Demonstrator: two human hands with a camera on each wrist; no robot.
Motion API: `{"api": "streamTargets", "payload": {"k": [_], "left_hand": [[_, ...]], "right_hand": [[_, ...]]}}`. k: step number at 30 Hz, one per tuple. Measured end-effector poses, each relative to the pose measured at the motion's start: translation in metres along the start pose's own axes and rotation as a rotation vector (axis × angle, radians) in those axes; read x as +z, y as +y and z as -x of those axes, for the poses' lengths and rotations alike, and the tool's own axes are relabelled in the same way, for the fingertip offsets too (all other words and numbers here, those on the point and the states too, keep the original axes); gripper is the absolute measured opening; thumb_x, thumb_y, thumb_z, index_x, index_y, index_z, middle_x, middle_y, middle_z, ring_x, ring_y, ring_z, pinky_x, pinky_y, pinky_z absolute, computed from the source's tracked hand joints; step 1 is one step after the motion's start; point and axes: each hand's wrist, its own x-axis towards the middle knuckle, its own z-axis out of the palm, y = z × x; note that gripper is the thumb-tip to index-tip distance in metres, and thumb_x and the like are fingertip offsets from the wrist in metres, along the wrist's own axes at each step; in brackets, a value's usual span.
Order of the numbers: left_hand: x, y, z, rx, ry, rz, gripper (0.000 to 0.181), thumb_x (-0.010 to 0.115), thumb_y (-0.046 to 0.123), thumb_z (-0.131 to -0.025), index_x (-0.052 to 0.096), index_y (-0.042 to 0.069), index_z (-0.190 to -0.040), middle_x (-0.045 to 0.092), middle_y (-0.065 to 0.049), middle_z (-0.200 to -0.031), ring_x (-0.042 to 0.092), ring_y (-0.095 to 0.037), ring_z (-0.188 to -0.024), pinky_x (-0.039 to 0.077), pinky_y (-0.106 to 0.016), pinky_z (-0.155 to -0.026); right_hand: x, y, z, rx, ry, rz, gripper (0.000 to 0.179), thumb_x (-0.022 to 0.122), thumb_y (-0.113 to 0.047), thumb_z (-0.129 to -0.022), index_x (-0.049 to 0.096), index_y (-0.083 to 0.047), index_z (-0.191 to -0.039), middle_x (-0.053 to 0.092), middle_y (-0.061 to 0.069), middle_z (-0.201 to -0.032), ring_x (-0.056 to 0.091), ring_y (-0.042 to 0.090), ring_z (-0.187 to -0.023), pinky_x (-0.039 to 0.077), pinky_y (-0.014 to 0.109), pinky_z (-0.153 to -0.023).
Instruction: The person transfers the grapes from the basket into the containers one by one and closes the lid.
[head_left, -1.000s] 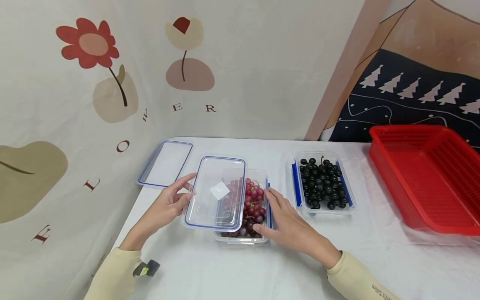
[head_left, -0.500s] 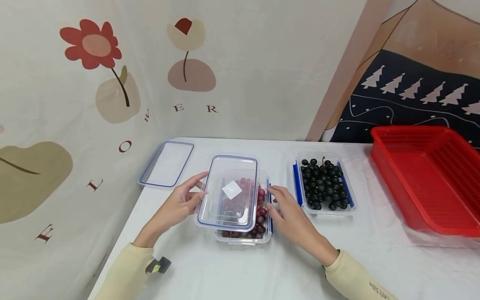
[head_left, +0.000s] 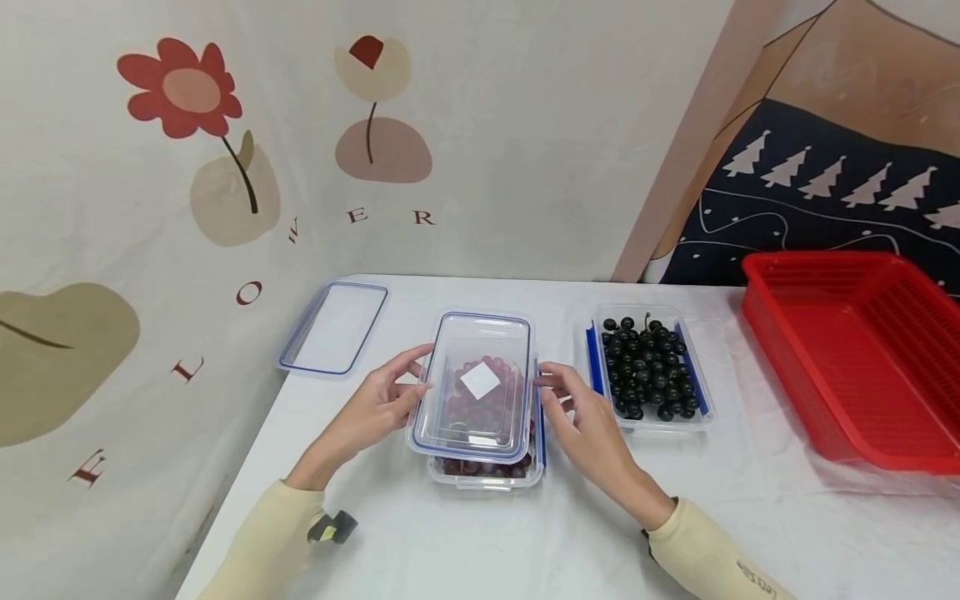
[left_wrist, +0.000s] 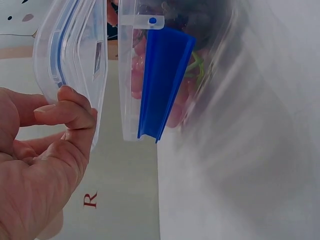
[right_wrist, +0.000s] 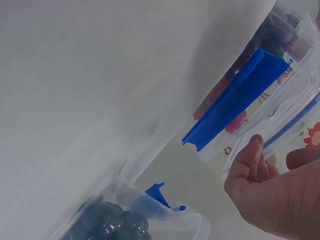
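Observation:
A clear lid with a blue seal (head_left: 468, 333) and a white square label is held over a clear container (head_left: 486, 483) of red grapes (head_left: 472, 468). My left hand (head_left: 378, 404) pinches the lid's left edge between thumb and fingers. A gap separates lid and container rim in the left wrist view, where a blue side latch (left_wrist: 165, 85) hangs unfastened. At the lid's right edge, my right hand (head_left: 588, 417) has its fingers loosely bent, fingertips close beside the lid and above the other blue latch (right_wrist: 237, 100).
To the right stands a second clear container (head_left: 600, 315) of black grapes (head_left: 645, 367), its blue latch (head_left: 594, 367) folded down. Farther right is a red plastic basket (head_left: 832, 333). Another blue-edged lid (head_left: 333, 329) lies at the table's back left corner.
The left hand has carried the lid rightward until it covers most of the red grapes. My right hand has drawn back from the grape container's right side to beside the lid's edge.

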Motion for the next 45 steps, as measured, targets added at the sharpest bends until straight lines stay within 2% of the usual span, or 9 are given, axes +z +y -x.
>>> {"api": "streamTargets", "payload": {"k": [7,14,20,23,28,35,40,43,45], "left_hand": [[0.007,0.000,-0.003,0.016,-0.009,0.065,0.062,0.059,-0.006,-0.108,0.038,-0.002,-0.165,0.049,-0.019,-0.120,0.055,-0.014,-0.071,0.039,-0.020,-0.054],[0.013,0.000,-0.005,0.030,0.046,0.112,0.055,0.060,-0.001,-0.109,0.045,0.002,-0.162,0.052,-0.015,-0.114,0.046,-0.008,-0.065,0.037,-0.019,-0.055],[0.017,0.011,-0.008,0.138,0.131,0.128,0.065,0.064,-0.003,-0.107,0.038,0.004,-0.166,0.061,-0.017,-0.109,0.057,-0.010,-0.072,0.050,-0.022,-0.062],[0.018,0.015,-0.008,0.171,0.188,0.114,0.050,0.066,-0.004,-0.106,0.051,-0.006,-0.153,0.065,-0.020,-0.105,0.060,-0.011,-0.076,0.052,-0.021,-0.066],[0.019,0.020,-0.010,0.242,0.285,0.113,0.016,0.071,-0.005,-0.102,0.068,-0.010,-0.118,0.066,-0.023,-0.100,0.064,-0.014,-0.083,0.055,-0.021,-0.073],[0.023,0.031,-0.015,0.380,0.349,0.098,0.012,0.074,-0.009,-0.099,0.071,-0.008,-0.110,0.066,-0.017,-0.095,0.066,-0.019,-0.082,0.058,-0.023,-0.077],[0.022,0.036,-0.014,0.378,0.408,0.017,0.009,0.078,-0.006,-0.098,0.075,-0.002,-0.106,0.071,-0.014,-0.080,0.069,-0.021,-0.073,0.053,-0.029,-0.081],[0.022,0.037,-0.011,0.359,0.394,0.003,0.008,0.078,-0.001,-0.100,0.075,0.001,-0.107,0.077,-0.012,-0.084,0.074,-0.023,-0.082,0.054,-0.030,-0.089],[0.023,0.037,-0.009,0.350,0.378,0.005,0.009,0.077,0.001,-0.101,0.074,0.002,-0.109,0.080,-0.010,-0.090,0.076,-0.023,-0.089,0.054,-0.029,-0.085]], "right_hand": [[0.004,-0.005,-0.001,0.042,-0.006,-0.053,0.030,0.065,-0.013,-0.110,0.069,-0.006,-0.140,0.075,0.005,-0.127,0.070,0.018,-0.105,0.060,0.034,-0.085],[0.006,-0.008,-0.003,0.087,0.041,-0.151,0.032,0.068,-0.002,-0.106,0.070,-0.002,-0.139,0.074,0.008,-0.119,0.068,0.020,-0.099,0.058,0.026,-0.081],[0.003,-0.011,-0.006,0.009,0.127,-0.213,0.050,0.065,0.010,-0.103,0.055,0.000,-0.151,0.071,0.014,-0.120,0.067,0.020,-0.099,0.056,0.019,-0.089],[0.000,-0.014,-0.008,-0.021,0.178,-0.230,0.050,0.066,0.012,-0.103,0.054,0.005,-0.151,0.070,0.017,-0.118,0.067,0.015,-0.101,0.055,0.018,-0.092],[-0.007,-0.020,-0.013,-0.001,0.247,-0.248,0.023,0.071,0.006,-0.103,0.072,0.006,-0.125,0.070,0.013,-0.107,0.066,0.011,-0.094,0.056,0.017,-0.084],[-0.013,-0.023,-0.013,-0.024,0.331,-0.260,0.010,0.075,0.002,-0.103,0.077,0.002,-0.113,0.075,0.010,-0.100,0.070,0.012,-0.088,0.056,0.018,-0.079],[-0.017,-0.025,-0.012,-0.038,0.341,-0.215,0.010,0.077,-0.004,-0.103,0.081,-0.004,-0.111,0.080,0.003,-0.097,0.073,0.012,-0.095,0.056,0.020,-0.083],[-0.019,-0.025,-0.011,-0.035,0.345,-0.183,0.009,0.077,-0.008,-0.104,0.083,-0.009,-0.110,0.081,-0.001,-0.097,0.073,0.013,-0.102,0.055,0.021,-0.087],[-0.019,-0.024,-0.010,-0.036,0.342,-0.174,0.010,0.078,-0.008,-0.103,0.083,-0.011,-0.111,0.082,-0.003,-0.100,0.073,0.014,-0.108,0.055,0.021,-0.090]]}}
